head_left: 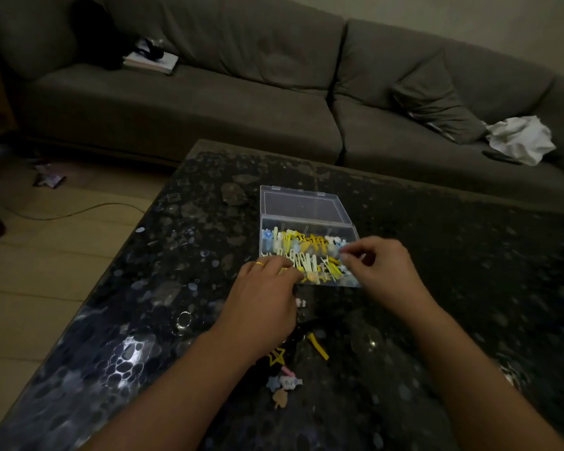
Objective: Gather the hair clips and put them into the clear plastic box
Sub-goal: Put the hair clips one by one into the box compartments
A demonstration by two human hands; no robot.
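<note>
Both hands at the clear plastic box (347,226) with open lid on the dark speckled worktop (176,255), left hand (267,288) grip hidden, right hand (376,265) pinching a small clip to drop inside, several colourful hair clips (285,382) remaining near.

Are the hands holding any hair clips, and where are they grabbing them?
Cannot tell. Both the left hand and right hand rest at the box with fingers curled among clips, hiding any hold.

Yellow, white, perhaps blue clips (306,252); dark speckled table (183,255); grey sofa (241,102).
</note>
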